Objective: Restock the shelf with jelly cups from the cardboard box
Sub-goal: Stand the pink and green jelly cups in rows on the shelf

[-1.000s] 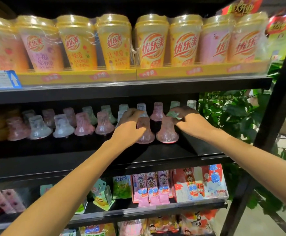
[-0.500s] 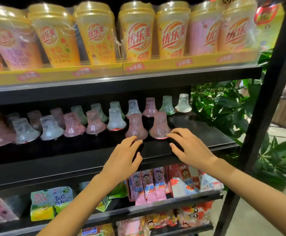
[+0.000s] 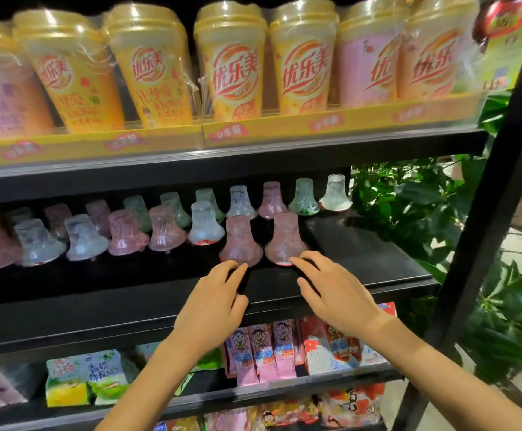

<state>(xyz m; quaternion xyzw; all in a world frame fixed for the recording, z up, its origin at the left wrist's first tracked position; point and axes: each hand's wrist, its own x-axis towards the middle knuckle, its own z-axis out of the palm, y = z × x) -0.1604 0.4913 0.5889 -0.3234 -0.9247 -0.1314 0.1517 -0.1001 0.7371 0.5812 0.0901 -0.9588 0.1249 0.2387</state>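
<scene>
On the middle shelf [image 3: 362, 259], just in front of the two pink jelly cups [image 3: 241, 241] at its front, my left hand [image 3: 213, 303] and right hand [image 3: 334, 293] hover empty with fingers loosely spread, so I should nudge both cups gently back into line without tipping them.

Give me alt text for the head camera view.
Two open hands, left hand and right hand, hover at the front of a black shelf before two pink jelly cups, with yellow drink cups above.
</scene>
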